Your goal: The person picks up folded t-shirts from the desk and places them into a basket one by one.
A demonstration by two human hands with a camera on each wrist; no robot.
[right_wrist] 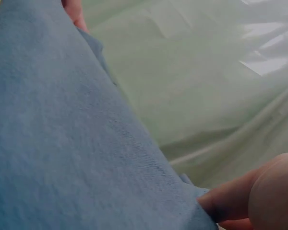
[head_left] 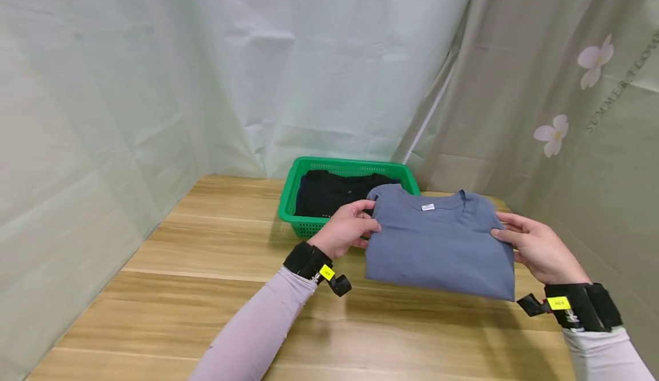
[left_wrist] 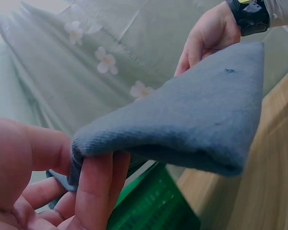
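A folded blue-grey T-shirt hangs above the table between my two hands, its collar and white label facing up at the far side. My left hand pinches its left edge, thumb on top and fingers beneath, as the left wrist view shows on the folded cloth. My right hand pinches the opposite edge; in the right wrist view the thumb presses at the corner of the fabric. Behind the shirt stands a green plastic basket with a folded black garment inside.
The basket stands near the back of the wooden table, partly covered by the raised shirt. Pale curtains hang close behind the table and along both sides. Black bands are strapped round both wrists.
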